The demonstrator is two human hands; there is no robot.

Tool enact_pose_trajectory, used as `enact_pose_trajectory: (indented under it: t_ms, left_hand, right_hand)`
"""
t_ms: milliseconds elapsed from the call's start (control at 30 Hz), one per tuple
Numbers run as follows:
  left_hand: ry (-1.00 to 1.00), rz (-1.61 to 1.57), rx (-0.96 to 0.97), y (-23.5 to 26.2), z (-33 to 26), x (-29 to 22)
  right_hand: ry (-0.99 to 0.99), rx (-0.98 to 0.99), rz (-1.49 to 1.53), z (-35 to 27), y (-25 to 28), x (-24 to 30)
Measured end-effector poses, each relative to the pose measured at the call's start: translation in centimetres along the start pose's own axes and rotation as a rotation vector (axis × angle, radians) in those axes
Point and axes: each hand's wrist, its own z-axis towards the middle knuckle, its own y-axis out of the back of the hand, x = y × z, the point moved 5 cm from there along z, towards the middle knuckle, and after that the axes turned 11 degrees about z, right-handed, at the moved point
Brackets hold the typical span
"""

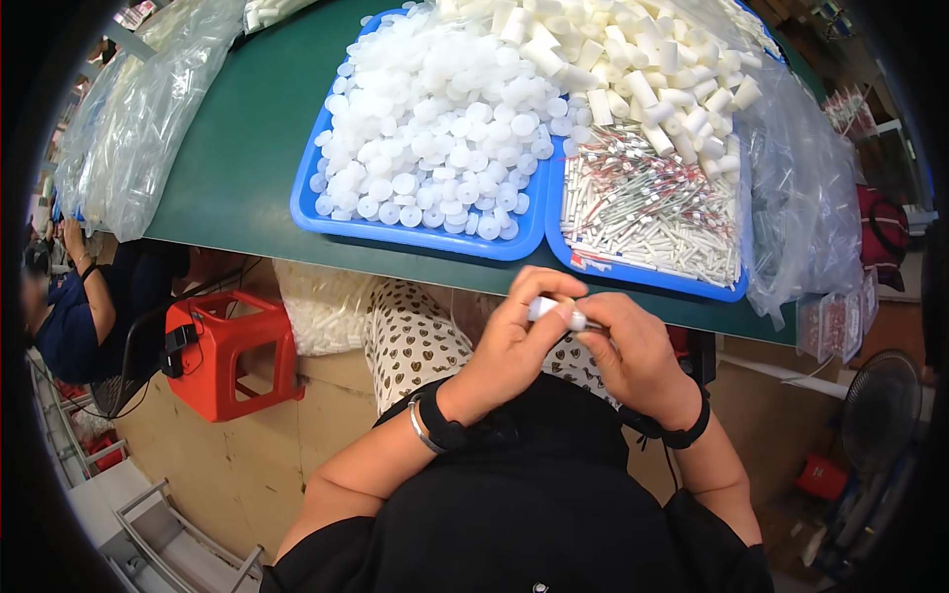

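In front of the table edge, my left hand (514, 336) is closed on a small white cylinder (560, 312), held between thumb and fingers. My right hand (633, 346) meets it from the right, thumb and forefinger pinched at the cylinder's end; what they grip there is mostly covered by the fingers. Just beyond my hands, a blue tray (647, 275) bears many thin white sticks (643, 222), some with red and dark tips. Cream-white foam-like cylinders (638, 84) are heaped behind them. Left of it, another blue tray (415, 237) is piled with translucent white discs (435, 138).
The trays stand on a green table (237, 148). Clear plastic bags lie at its left (148, 128) and right (801, 178). On the floor to the left is a red stool (232, 351); another person (79, 306) sits beyond. A dark fan (880, 405) stands at right.
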Motion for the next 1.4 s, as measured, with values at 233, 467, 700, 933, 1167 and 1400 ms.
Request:
enact_pose_trajectory:
  t_ms: [233,467,700,933,1167,1400]
  left_hand:
    - [-0.143,-0.224,0.159,-1.5,-0.1,0.0]
    - [0.093,-0.636,0.144,-1.5,0.4,0.0]
    - [0.17,-0.819,0.211,-1.7,0.0,0.4]
    - [0.127,-0.97,0.112,-2.0,-0.5,0.3]
    - [0.096,-0.767,0.089,-1.0,-0.1,-0.1]
    - [0.11,-0.795,0.067,-1.4,-0.8,0.8]
  right_hand:
    - [0.0,0.025,0.041,-0.6,-1.4,-0.3]
    - [0.062,-0.083,-0.065,0.1,-2.1,-1.0]
    - [0.189,-0.086,-0.269,0.8,-1.7,-0.3]
    - [0.085,-0.167,-0.247,1.0,-3.7,0.5]
    - [0.006,-0.192,-0.077,1.7,-4.2,0.5]
    - [-0.094,-0.07,-0.21,1.2,-5.0,0.3]
